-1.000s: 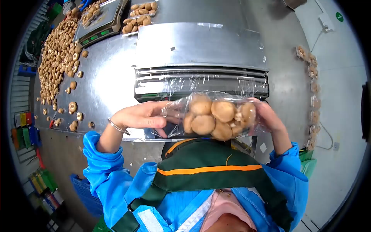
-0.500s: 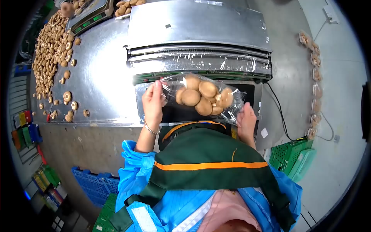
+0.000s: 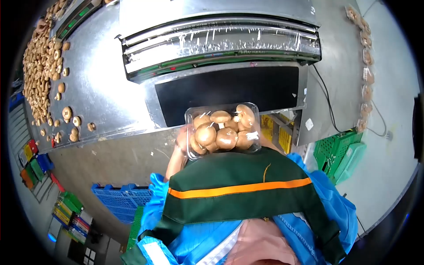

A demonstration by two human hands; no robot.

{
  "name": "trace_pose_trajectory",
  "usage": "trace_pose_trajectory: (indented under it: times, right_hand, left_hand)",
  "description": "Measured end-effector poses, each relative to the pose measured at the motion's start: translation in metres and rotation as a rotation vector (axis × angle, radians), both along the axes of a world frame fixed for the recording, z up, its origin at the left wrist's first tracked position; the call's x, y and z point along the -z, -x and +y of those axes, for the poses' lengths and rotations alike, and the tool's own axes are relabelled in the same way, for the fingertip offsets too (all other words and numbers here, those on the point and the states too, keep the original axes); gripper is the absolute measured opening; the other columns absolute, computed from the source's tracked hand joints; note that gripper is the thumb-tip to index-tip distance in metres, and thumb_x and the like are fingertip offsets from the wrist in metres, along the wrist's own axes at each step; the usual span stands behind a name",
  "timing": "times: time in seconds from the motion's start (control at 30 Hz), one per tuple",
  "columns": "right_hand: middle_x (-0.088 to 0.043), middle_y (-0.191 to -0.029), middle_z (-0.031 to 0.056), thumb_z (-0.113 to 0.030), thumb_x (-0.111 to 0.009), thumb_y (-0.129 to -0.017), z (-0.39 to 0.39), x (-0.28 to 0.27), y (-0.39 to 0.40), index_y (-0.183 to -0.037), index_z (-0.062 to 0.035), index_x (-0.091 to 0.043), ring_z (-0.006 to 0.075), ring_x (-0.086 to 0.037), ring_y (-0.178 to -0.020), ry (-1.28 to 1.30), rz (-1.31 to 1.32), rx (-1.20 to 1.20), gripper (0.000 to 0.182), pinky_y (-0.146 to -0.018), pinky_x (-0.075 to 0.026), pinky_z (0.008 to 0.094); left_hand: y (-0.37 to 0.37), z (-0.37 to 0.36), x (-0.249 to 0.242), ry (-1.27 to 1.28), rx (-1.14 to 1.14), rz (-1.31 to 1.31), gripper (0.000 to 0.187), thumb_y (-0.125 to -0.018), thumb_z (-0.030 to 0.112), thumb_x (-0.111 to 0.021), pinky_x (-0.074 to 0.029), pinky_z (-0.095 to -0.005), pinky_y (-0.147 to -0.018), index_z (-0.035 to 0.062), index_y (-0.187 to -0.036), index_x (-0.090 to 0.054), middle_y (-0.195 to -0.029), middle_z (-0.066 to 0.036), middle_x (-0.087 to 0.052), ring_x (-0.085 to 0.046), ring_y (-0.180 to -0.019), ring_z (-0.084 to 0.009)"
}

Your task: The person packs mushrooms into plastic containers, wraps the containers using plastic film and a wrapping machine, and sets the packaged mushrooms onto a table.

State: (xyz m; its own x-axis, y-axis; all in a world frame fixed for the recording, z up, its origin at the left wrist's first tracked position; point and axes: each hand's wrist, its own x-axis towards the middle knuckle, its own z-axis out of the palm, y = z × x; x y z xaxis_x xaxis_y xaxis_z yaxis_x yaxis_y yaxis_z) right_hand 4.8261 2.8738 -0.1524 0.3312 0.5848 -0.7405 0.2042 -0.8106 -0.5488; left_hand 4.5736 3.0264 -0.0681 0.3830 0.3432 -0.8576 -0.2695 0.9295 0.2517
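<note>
A clear plastic tray of brown-capped mushrooms is held up in front of the green apron, tilted toward me. Clear film with shiny creases covers its top. My left hand grips the tray's left side, its fingers mostly hidden behind the plastic. At the right edge only a little of my right hand shows; it holds that side, and its fingers are out of sight underneath. Just beyond the tray lies the black plate of the wrapping machine, with its film roller behind.
Loose mushrooms are heaped on the steel table at the left, beside a scale. Packed trays line the right side. A black cable hangs by the machine. Green crates stand below right, a blue pallet below left.
Both hands have drawn the mushroom tray back from the black plate toward my body. The loose film ends at its sides are now folded out of sight. My view has shifted slightly.
</note>
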Motion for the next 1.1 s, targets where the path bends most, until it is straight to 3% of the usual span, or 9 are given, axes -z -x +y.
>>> trace_pose_trajectory:
  times: [0.2,0.37,0.43,0.53,0.67,0.77,0.9,0.97,1.1]
  right_hand:
    - [-0.059,-0.097,0.0094,-0.028,-0.054,-0.079,-0.008,-0.03,0.007,-0.106,-0.0051,-0.052,0.0264,-0.056,-0.089,0.056,0.297,-0.007,0.035,-0.079,-0.045,0.0354]
    - [-0.058,-0.101,0.01,-0.032,-0.051,-0.081,0.011,-0.146,-0.028,-0.111,-0.0057,-0.049,0.0263,-0.055,-0.093,-0.16,0.91,0.582,0.04,-0.081,-0.044,0.0359]
    - [-0.057,-0.103,0.0102,-0.034,-0.051,-0.081,0.022,-0.188,-0.039,-0.113,-0.006,-0.048,0.0263,-0.054,-0.095,-0.327,1.028,0.774,0.042,-0.082,-0.044,0.0361]
    - [-0.056,-0.105,0.0105,-0.036,-0.049,-0.082,0.04,-0.222,-0.057,-0.115,-0.0063,-0.046,0.0262,-0.053,-0.097,-0.601,1.03,0.993,0.045,-0.084,-0.044,0.0365]
    - [-0.054,-0.109,0.011,-0.04,-0.047,-0.083,0.06,-0.249,-0.097,-0.119,-0.0068,-0.044,0.0262,-0.052,-0.1,-0.809,0.825,1.364,0.049,-0.085,-0.043,0.0369]
    - [-0.045,-0.125,0.0113,-0.062,-0.041,-0.08,0.093,-0.278,-0.123,-0.13,-0.0097,-0.033,0.0263,-0.044,-0.115,-1.41,0.809,1.025,0.073,-0.097,-0.037,0.0411]
    - [-0.047,-0.125,0.0077,-0.049,-0.031,-0.09,0.073,-0.231,-0.253,-0.129,-0.0104,-0.036,0.0247,-0.048,-0.112,-1.041,0.919,1.121,0.055,-0.093,-0.04,0.0414]
    - [-0.048,-0.123,0.0065,-0.049,-0.031,-0.091,0.086,-0.206,-0.345,-0.127,-0.0101,-0.039,0.0229,-0.049,-0.11,-0.939,0.678,1.052,0.054,-0.091,-0.042,0.0402]
    - [-0.038,-0.129,0.0083,-0.053,-0.04,-0.085,0.138,-0.12,-0.545,-0.131,-0.0121,-0.034,0.0282,-0.042,-0.115,-1.031,0.47,0.748,0.061,-0.09,-0.04,0.0419]
  left_hand:
    - [-0.049,0.029,-0.065,0.055,0.04,-0.62,0.036,-0.082,0.009,-0.054,-0.04,-0.0286,-0.081,0.0043,-0.116,-0.045,-0.11,-0.007,-0.048,-0.048,-0.095,-0.0173]
    - [-0.084,0.051,-0.143,-0.29,0.222,-0.732,0.053,-0.079,0.009,-0.061,-0.031,-0.0284,-0.1,0.0073,-0.127,-0.038,-0.131,-0.007,-0.038,-0.039,-0.119,-0.0183]
    - [-0.106,0.072,-0.161,-0.518,0.612,-0.646,0.061,-0.08,0.013,-0.061,-0.029,-0.0286,-0.102,0.011,-0.133,-0.031,-0.131,-0.008,-0.038,-0.039,-0.118,-0.0187]
    - [-0.143,0.074,-0.145,-0.317,0.046,-0.653,0.069,-0.085,0.057,-0.036,-0.029,-0.0457,-0.101,0.0087,-0.133,-0.026,-0.133,-0.017,-0.034,-0.037,-0.12,-0.0323]
    - [-0.219,0.07,-0.166,-0.888,0.394,-0.736,0.075,-0.082,0.065,-0.029,-0.03,-0.0425,-0.099,0.0033,-0.125,-0.034,-0.127,-0.019,-0.039,-0.04,-0.117,-0.0296]
    - [-0.296,0.058,-0.164,-0.709,0.29,-0.571,0.059,-0.091,0.049,-0.023,-0.03,-0.0356,-0.099,0.0,-0.122,-0.036,-0.122,-0.014,-0.043,-0.043,-0.111,-0.0229]
    - [-0.352,0.052,-0.165,-1.238,0.619,-0.308,0.053,-0.092,0.031,-0.036,-0.027,-0.0358,-0.1,0.0004,-0.134,-0.023,-0.133,-0.014,-0.031,-0.032,-0.122,-0.0227]
    - [-0.34,0.075,-0.164,-1.049,0.75,-0.622,0.057,-0.086,0.009,-0.051,-0.033,-0.0362,-0.096,-0.0012,-0.133,-0.021,-0.133,-0.015,-0.032,-0.036,-0.12,-0.0208]
    - [-0.288,0.103,-0.179,-0.895,0.632,-0.325,0.022,-0.083,0.003,-0.051,-0.048,-0.0306,-0.074,-0.0059,-0.102,-0.054,-0.089,-0.017,-0.06,-0.059,-0.082,-0.0197]
